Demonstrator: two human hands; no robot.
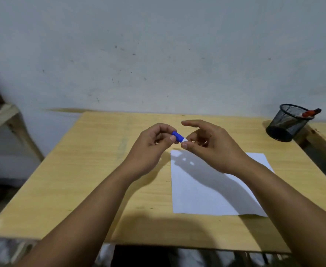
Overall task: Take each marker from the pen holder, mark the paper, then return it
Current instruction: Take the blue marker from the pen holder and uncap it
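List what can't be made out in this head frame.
- Blue marker: body hidden in right hand; only the blue cap end shows.
- Cap on or off: left hand fingers cover the join.
- Pen holder: mesh hides contents; one red marker shows.
- Paper: far-right part covered by right forearm.

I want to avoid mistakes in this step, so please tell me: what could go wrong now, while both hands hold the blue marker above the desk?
1. The left hand pinches the blue cap and the right hand the white marker body; a sudden pull might drop the cap.
2. The uncapped tip could stain fingers or the wooden desk beside the white paper sheet.
3. The black mesh pen holder stands near the desk's far right corner; a careless return could tip it.
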